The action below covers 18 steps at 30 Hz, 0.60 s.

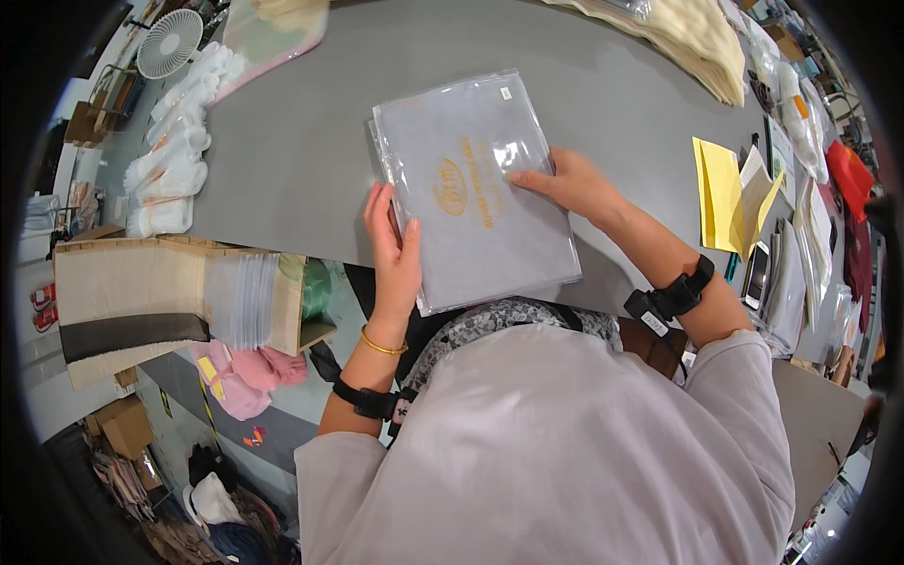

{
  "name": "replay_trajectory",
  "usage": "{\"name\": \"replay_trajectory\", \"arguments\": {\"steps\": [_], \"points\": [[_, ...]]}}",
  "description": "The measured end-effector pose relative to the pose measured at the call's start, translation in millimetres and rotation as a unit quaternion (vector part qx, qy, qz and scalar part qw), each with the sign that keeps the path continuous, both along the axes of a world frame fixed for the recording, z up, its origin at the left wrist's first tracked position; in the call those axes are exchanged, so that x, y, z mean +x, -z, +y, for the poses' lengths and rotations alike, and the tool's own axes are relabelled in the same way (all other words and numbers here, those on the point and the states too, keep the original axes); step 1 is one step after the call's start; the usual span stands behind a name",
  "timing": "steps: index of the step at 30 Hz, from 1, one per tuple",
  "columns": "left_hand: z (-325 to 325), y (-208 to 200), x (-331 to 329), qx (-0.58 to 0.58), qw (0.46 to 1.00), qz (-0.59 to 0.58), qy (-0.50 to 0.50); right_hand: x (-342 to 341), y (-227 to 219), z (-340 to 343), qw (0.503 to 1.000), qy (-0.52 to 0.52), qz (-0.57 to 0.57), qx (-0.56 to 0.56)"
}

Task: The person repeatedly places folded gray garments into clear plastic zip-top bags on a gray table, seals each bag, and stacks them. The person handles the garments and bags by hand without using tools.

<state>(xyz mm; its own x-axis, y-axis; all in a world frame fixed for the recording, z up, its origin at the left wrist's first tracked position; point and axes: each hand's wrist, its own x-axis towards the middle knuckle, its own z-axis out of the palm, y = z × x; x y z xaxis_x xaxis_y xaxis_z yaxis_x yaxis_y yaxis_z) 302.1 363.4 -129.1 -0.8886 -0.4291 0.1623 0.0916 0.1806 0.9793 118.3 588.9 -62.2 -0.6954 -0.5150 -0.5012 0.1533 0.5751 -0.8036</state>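
Between my hands is a neat stack of clear plastic bags [452, 250], flat and rectangular, with gold printing and a small white label near the far corner. The stack lies over the grey table near its front edge, turned slightly. My left hand [393, 245] is against the left side of the stack, thumb near the front face and fingers along the edge. At the right side, my right hand [574, 188] grips the stack, its thumb lying across the top bag and its other fingers hidden beneath.
A wooden box [212, 301] with upright clear sheets stands at the left. Rolled white plastic bags [169, 179] lie along the table's left edge. Yellow paper [720, 193], a phone [756, 273] and grey bags sit at the right. Cream fabric [687, 42] is at the far right.
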Motion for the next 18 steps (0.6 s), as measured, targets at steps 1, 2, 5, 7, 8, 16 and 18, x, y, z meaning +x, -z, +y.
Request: {"name": "replay_trajectory", "arguments": {"steps": [1, 2, 5, 7, 8, 16, 18], "points": [[0.8, 0.2, -0.3, -0.012, 1.0, 0.002, -0.001, 2.3, -1.1, -2.8, 1.0, 0.0, -0.016, -0.015], [1.7, 0.1, -0.4, -0.025, 1.0, 0.004, -0.002, 5.2, -2.4, -4.9, 0.998, 0.028, -0.022, -0.045], [5.2, -1.4, 0.3, -0.021, 1.0, 0.017, -0.003, 16.7, -5.2, -7.8, 0.984, 0.099, -0.09, -0.116], [8.0, -2.5, 0.6, -0.001, 1.0, 0.02, -0.001, 20.1, -7.3, -7.3, 0.964, 0.166, -0.148, -0.146], [9.1, -2.9, 0.5, 0.018, 1.0, 0.021, 0.002, 19.6, -8.2, -6.7, 0.961, 0.172, -0.168, -0.135], [4.6, -7.7, -0.7, 0.066, 0.997, 0.005, 0.026, 1.6, 0.6, -6.1, 0.98, 0.073, -0.139, -0.125], [-0.4, -18.0, -3.4, -0.05, 0.999, 0.012, -0.006, 2.3, 6.1, -7.0, 0.972, 0.093, -0.161, -0.144]]}}
